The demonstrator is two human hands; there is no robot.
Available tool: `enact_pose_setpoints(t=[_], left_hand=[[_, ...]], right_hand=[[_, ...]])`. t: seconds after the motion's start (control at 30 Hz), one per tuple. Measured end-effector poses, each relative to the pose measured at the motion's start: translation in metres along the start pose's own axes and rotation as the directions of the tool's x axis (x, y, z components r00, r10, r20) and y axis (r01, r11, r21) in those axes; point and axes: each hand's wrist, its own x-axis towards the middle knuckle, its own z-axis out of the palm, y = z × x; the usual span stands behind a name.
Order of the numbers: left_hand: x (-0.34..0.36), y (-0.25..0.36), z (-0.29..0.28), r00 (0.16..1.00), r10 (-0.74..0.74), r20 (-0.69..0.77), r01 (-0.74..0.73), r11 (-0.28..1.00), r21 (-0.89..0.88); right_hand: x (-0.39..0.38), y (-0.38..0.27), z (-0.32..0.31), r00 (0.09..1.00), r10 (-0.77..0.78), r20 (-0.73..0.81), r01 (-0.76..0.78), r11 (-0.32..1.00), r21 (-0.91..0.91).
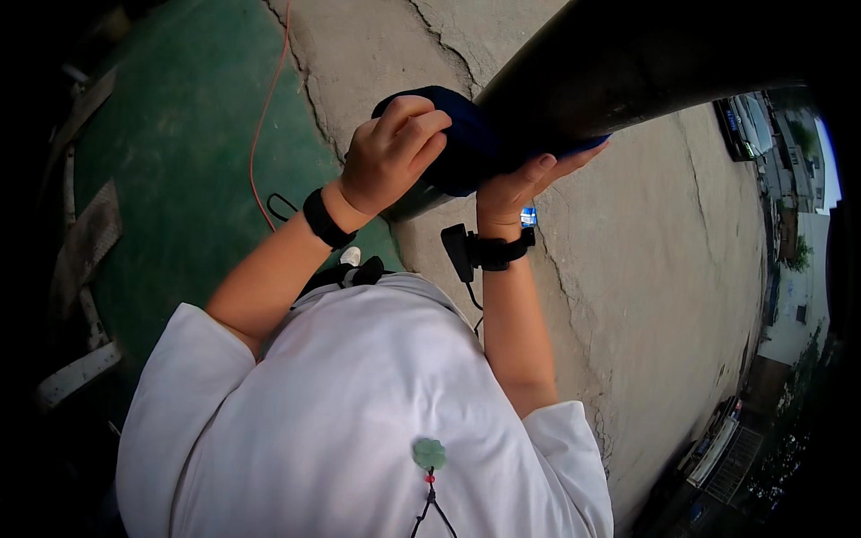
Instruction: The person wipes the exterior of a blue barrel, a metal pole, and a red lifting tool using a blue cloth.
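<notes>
A thick dark pole (619,76) slants across from the upper right down to just beyond my hands. Dark blue cloth (457,134) lies around its lower part. My left hand (395,157) is closed, its fingers curled on the near left part of the cloth. Beneath the pole, my right hand (520,184) cups its underside, thumb up, with a blue edge of cloth between palm and pole. The pole hides most of the right fingers. Each wrist wears a black strap; a small black device (459,253) sits at the right one.
A thin orange cable (257,152) crosses the green floor (188,134) at left, where flat boards (90,224) lie along the edge. Cracked concrete (646,269) spreads to the right. Parked vehicles (749,125) stand at the far right.
</notes>
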Motion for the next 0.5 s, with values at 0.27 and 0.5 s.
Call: enact_pose_setpoints(t=[0.27,0.5], left_hand=[[0.021,0.001,0.021,1.000,-0.005,-0.025,0.002,0.990,-0.143],[-0.012,-0.032,0.080,0.894,-0.132,0.429,0.322,0.854,-0.408]], right_hand=[[0.000,0.002,-0.007,0.998,-0.055,0.035,0.058,0.993,-0.100],[-0.010,0.025,-0.014,0.961,-0.245,0.131,0.278,0.847,-0.454]])
